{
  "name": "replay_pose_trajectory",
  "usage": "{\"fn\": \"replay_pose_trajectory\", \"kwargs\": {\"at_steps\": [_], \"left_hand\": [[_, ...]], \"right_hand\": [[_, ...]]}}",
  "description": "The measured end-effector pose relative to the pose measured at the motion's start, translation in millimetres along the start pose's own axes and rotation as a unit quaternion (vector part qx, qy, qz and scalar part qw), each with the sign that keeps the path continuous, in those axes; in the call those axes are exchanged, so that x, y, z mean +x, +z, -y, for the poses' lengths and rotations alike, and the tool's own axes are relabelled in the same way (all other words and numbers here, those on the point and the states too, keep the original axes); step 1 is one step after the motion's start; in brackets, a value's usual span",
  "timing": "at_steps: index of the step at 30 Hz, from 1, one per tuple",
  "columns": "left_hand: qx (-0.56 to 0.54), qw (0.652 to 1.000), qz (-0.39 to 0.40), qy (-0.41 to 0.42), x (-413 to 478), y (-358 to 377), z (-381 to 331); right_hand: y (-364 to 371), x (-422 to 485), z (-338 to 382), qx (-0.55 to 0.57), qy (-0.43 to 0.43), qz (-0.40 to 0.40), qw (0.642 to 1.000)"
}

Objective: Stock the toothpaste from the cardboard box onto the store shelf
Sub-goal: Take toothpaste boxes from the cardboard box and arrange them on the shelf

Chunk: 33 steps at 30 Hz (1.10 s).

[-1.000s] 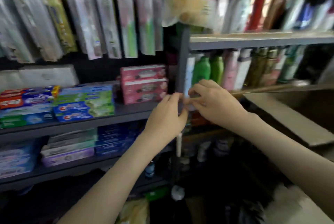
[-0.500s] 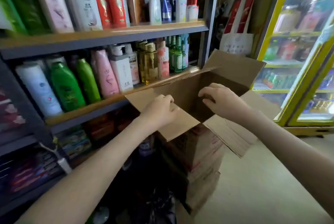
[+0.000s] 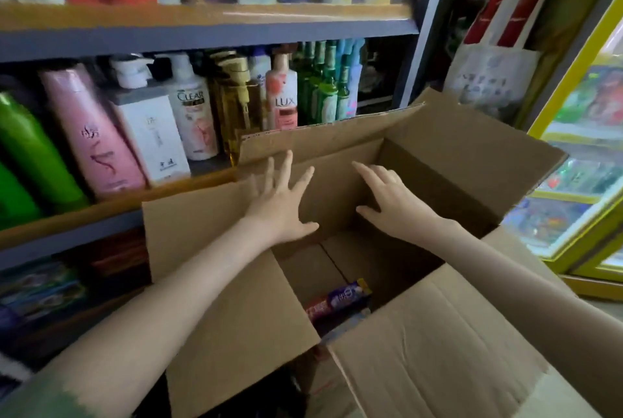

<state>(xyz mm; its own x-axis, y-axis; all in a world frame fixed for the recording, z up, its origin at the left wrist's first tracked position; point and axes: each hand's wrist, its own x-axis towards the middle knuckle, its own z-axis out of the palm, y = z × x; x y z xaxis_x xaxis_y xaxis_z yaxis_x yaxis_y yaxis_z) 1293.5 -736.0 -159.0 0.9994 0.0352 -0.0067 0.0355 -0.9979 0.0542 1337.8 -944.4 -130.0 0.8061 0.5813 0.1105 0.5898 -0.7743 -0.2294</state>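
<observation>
The store shelf (image 3: 202, 36) is running beyond and to the left of both hands, and its boards are carrying shampoo bottles (image 3: 91, 134) standing upright in rows. No row of toothpaste is showing on the boards in view. The lower board, below the left forearm, is too dark and blurred to read. A yellow-framed glass cabinet (image 3: 573, 181) is standing well off to the right of the right hand.

The cardboard box (image 3: 438, 333) is sitting open directly under both hands, with its four flaps folded outward. The left flap is lying under the left wrist and the far flap is leaning against the shelf edge.

The left hand (image 3: 283, 205) is hovering over the box's left rim with its fingers spread wide, gripping nothing. The right hand (image 3: 391, 201) is reaching over the opening, palm down, fingers loosely extended, also holding nothing.

The toothpaste (image 3: 338, 299) is lying deep on the box floor, below and nearer the body than both hands. A few cartons are showing at the near wall, and the rest of the floor is looking bare.

The step in hand appears to be reaching in for stock. The next move is probably calling for the hands to drop down and back toward the near wall, close around a carton, and lift it clear of the flaps.
</observation>
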Motion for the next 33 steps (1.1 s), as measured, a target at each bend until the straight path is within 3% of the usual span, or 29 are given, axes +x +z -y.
{"fn": "replay_pose_trajectory", "kwargs": {"at_steps": [13,17,26,33], "left_hand": [[0.185,0.968,0.020,-0.168,48.4,47.2,16.1],[0.242,0.952,0.055,-0.177,54.9,54.1,23.6],[0.258,0.951,0.066,-0.160,58.5,54.5,35.8],[0.263,0.948,0.081,-0.159,55.3,59.3,39.5]], "right_hand": [[85.3,92.5,-72.3,-0.088,-0.227,0.063,0.968],[112.5,105.3,-71.9,-0.098,-0.271,0.087,0.953],[152.0,128.3,-71.2,-0.101,-0.343,0.107,0.928],[211.7,114.8,-72.2,-0.110,-0.366,0.210,0.900]]}}
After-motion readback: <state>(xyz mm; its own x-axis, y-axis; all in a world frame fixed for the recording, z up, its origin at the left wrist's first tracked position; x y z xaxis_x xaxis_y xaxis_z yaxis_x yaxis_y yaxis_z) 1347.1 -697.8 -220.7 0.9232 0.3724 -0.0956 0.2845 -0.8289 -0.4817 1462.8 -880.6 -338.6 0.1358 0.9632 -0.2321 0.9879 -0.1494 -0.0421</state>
